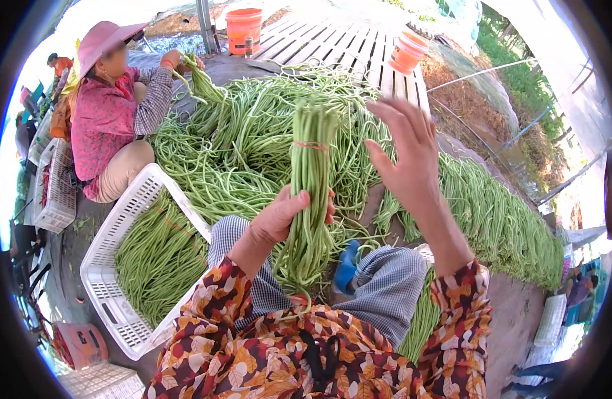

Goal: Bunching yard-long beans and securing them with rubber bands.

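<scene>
Upright in front of me is a bundle of long green beans (310, 166), with a red band around its upper part. My left hand (289, 211) grips it around the middle, and its lower ends hang loosely over my lap. To the right of the bundle's top, my right hand (406, 143) is raised with fingers apart, touching nothing; its fingertips are a little blurred. Behind both hands spreads a big heap of loose long beans (246, 126).
At my left stands a white plastic crate (130, 332) holding banded bean bundles. A long row of beans (499, 219) lies on the right. A person in a pink hat (113, 120) handles beans at far left. Two orange buckets (244, 32) stand by wooden slats (319, 43).
</scene>
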Demonstrator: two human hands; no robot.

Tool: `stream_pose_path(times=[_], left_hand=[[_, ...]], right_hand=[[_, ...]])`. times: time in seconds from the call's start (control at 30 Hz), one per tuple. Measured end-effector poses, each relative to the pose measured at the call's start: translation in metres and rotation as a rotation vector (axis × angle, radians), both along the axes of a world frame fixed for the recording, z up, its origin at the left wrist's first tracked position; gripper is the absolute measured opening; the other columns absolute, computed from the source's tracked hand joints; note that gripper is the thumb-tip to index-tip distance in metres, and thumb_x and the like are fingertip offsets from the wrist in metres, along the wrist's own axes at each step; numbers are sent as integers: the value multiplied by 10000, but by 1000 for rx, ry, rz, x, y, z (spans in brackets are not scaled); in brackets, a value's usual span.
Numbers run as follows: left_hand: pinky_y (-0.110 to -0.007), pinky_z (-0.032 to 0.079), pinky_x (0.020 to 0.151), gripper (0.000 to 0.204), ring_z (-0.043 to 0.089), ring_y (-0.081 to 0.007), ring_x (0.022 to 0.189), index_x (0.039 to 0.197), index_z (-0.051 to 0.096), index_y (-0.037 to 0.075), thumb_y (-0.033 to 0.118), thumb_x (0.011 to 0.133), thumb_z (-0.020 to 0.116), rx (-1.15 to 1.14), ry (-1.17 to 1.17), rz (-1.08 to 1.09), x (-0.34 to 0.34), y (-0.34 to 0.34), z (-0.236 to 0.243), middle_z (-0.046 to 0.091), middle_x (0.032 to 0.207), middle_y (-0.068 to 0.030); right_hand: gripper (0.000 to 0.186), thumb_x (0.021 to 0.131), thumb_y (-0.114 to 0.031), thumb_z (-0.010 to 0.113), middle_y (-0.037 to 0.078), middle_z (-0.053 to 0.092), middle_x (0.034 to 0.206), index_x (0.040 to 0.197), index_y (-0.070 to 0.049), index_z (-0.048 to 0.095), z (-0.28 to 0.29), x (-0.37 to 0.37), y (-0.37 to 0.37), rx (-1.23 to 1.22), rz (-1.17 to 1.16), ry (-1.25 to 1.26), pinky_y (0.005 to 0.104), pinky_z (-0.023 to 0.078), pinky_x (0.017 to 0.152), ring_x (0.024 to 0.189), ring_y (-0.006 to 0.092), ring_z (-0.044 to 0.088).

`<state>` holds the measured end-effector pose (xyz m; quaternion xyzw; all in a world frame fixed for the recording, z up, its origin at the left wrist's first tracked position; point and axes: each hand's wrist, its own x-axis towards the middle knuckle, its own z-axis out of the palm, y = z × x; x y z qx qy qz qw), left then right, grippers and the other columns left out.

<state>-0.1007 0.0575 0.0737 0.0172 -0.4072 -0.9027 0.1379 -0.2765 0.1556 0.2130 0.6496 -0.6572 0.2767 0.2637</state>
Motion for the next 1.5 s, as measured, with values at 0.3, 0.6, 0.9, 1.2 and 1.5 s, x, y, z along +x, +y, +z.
stream_pose_path(times=[0.3,0.6,0.9,1.2,1.5], left_hand=[[-266,503,683,488,589,-114,772,1036,551,67,533,891,558,52,-198,473,1,-3,-44,606,871,-23],[-264,523,645,423,592,-118,752,1041,545,50,374,831,718,252,-229,642,2,-17,-58,607,880,-29],[-265,505,612,409,576,-102,697,1011,525,81,460,886,616,273,-222,633,8,-20,-58,575,823,-5],[-259,496,635,431,575,-101,715,1024,544,101,516,907,548,231,-274,522,-9,-8,-70,595,821,-2],[-202,405,580,282,474,-51,675,1119,506,46,295,986,493,-182,-306,573,-20,-6,-69,541,792,20]], right_hand=[[200,761,-119,740,59,639,804,911,-39,634,-106,62,6,319,278,-836,272,495,603,706,166,630],[188,777,-97,670,84,572,637,885,-24,535,-119,65,-34,450,209,-928,309,456,526,526,198,559],[199,865,-104,582,107,570,635,1005,-39,457,-146,97,-30,277,160,-540,390,439,495,550,299,587],[190,865,-86,577,135,566,639,993,-13,458,-139,97,1,395,24,-822,379,442,505,588,342,582],[300,930,-232,586,13,562,611,989,61,564,-135,72,-24,246,90,-1499,210,357,443,510,53,493]])
